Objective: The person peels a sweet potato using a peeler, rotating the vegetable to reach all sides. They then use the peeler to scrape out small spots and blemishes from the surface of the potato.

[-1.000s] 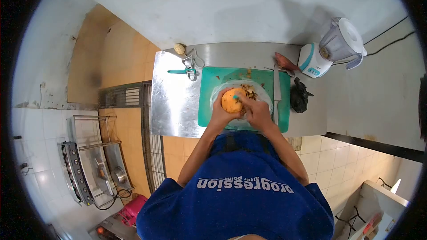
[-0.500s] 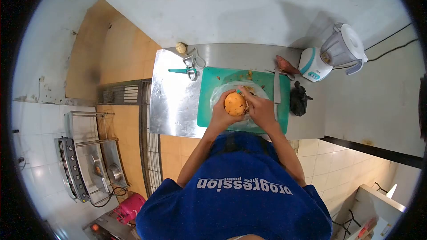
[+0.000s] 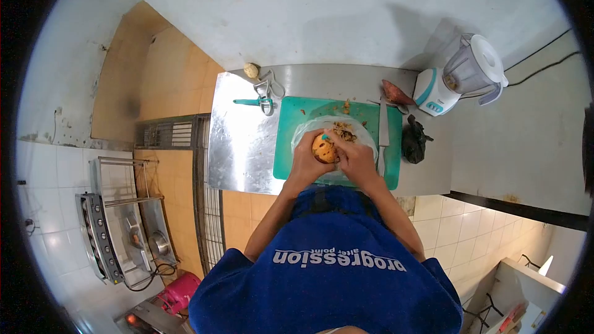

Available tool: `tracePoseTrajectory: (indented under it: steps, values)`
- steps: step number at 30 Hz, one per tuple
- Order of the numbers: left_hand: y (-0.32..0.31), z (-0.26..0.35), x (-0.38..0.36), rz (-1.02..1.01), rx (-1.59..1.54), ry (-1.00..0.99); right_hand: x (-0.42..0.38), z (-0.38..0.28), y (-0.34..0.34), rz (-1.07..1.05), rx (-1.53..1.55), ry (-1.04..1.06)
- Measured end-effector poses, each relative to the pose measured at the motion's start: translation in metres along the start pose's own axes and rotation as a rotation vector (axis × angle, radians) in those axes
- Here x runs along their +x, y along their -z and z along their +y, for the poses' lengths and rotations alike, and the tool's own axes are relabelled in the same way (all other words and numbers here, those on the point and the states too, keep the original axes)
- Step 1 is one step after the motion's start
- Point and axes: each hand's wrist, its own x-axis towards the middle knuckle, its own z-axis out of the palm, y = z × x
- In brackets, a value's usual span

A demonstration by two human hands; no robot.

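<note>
My left hand (image 3: pixel 304 159) is wrapped round an orange, mostly peeled sweet potato (image 3: pixel 323 150) with dark spots. My right hand (image 3: pixel 357 159) is closed against its right side, holding a small tool with a teal end (image 3: pixel 326 137); the rest of the tool is hidden by the fingers. Both hands are above a clear plastic bag (image 3: pixel 302 130) spread on a green cutting board (image 3: pixel 286 142). Brown peelings (image 3: pixel 344 130) lie on the bag, just beyond my right hand. A large knife (image 3: pixel 383 130) rests along the board's right side.
On the steel table (image 3: pixel 241 154) are a teal peeler (image 3: pixel 247 102), a pale round vegetable (image 3: pixel 250 70), a reddish sweet potato (image 3: pixel 397 93) and a black plastic bag (image 3: pixel 416 139). A blender (image 3: pixel 464 74) stands at the back right against the wall.
The sweet potato has turned in my left hand and shows more dark spots. My right hand has shifted slightly left and nearer to me, uncovering more peelings.
</note>
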Motion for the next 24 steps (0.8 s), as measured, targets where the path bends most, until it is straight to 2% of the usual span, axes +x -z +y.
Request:
tracePoseTrajectory:
  steps: [1, 5, 7, 8, 10, 13, 14, 16, 20, 22, 23, 24]
  values:
    - [0.0, 0.002, 0.001, -0.005, -0.008, -0.011, 0.0, 0.002, 0.001, -0.03, -0.007, -0.056]
    - [-0.001, -0.001, -0.001, 0.005, -0.022, -0.027, -0.004, 0.001, -0.002, 0.005, -0.025, -0.053]
    - [-0.003, -0.001, -0.003, 0.008, -0.024, -0.019, -0.009, -0.007, -0.007, 0.011, -0.062, 0.082]
    - [-0.003, -0.002, -0.002, 0.017, -0.024, -0.011, -0.008, -0.005, -0.005, 0.016, -0.064, 0.081]
    - [-0.001, 0.0, -0.001, 0.001, -0.004, -0.025, -0.004, 0.003, 0.0, -0.101, -0.134, -0.129]
    - [-0.002, 0.005, -0.003, -0.012, 0.016, -0.039, -0.003, 0.01, 0.0, -0.041, -0.045, -0.159]
    - [-0.002, 0.005, -0.005, -0.009, 0.015, -0.039, -0.005, 0.008, -0.004, -0.045, -0.041, -0.154]
    - [-0.002, 0.002, -0.004, 0.011, 0.036, -0.046, -0.007, -0.008, 0.0, 0.115, 0.108, 0.044]
    - [-0.002, 0.003, 0.0, 0.014, 0.101, -0.094, -0.009, -0.003, 0.001, 0.021, 0.042, -0.05]
    - [-0.002, 0.005, -0.004, -0.007, 0.038, -0.058, -0.003, 0.006, 0.005, -0.032, -0.006, -0.175]
    - [-0.003, 0.006, -0.004, -0.022, -0.023, -0.021, -0.004, 0.005, 0.003, -0.032, -0.006, -0.172]
    - [-0.002, 0.006, -0.003, -0.016, -0.021, -0.018, -0.006, 0.0, 0.0, 0.02, 0.037, -0.063]
